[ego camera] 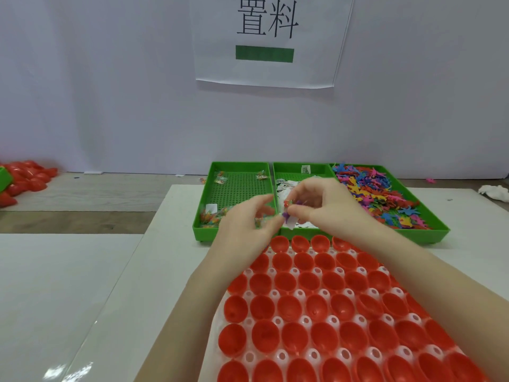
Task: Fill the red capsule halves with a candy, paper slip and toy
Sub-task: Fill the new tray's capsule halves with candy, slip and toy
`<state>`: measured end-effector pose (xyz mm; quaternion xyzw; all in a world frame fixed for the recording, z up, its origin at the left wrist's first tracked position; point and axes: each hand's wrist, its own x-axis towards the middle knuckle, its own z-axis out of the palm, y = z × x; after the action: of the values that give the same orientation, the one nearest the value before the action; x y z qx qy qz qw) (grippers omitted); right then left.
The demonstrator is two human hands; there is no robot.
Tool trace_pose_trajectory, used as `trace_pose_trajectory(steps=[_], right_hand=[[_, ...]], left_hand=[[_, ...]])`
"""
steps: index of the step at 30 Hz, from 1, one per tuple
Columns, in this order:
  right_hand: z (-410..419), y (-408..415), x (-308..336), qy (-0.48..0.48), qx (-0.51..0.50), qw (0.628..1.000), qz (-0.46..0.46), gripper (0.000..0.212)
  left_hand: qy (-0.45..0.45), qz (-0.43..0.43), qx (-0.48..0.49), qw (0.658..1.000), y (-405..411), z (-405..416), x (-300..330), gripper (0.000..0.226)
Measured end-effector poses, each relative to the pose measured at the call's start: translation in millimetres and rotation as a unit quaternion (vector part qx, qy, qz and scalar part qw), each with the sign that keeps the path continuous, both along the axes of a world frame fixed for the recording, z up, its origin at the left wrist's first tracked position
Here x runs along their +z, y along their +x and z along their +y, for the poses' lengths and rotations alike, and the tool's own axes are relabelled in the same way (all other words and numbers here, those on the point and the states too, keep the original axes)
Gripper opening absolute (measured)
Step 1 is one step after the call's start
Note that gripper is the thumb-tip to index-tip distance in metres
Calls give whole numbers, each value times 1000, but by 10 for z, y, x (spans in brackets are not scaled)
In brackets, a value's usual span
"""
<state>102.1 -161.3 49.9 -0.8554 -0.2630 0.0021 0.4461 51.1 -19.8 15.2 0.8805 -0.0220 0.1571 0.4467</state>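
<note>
White tabletop carries glossy, round red capsule halves (289, 304) just below both hands: right hand (327, 205) pinching a small purple toy (286, 215) with paper slip (291, 223), left hand (248, 224) curled around crinkly candy (259, 220).

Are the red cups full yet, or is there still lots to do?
Nearly all is still to do. Every red capsule half I can see in the white holder looks empty. Right now both hands hold bits over the green trays: the right hand pinches small toys and a paper slip, and the left hand holds something small I can't make out.
</note>
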Motion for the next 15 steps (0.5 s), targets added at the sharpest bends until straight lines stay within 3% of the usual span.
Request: trace_pose_trajectory(steps=[3, 5, 11, 15], right_hand=[[20, 60, -261, -10, -31, 999, 16, 28], [25, 83, -371, -20, -40, 999, 7, 25], [59, 91, -462, 11, -31, 999, -9, 21], [32, 70, -485, -25, -10, 1000, -1, 17]], left_hand=[[211, 10, 39, 977, 36, 21, -162, 52], [264, 14, 27, 964, 67, 19, -265, 61], [250, 15, 2, 968, 129, 43, -404, 74], [233, 12, 1, 972, 139, 48, -437, 76]])
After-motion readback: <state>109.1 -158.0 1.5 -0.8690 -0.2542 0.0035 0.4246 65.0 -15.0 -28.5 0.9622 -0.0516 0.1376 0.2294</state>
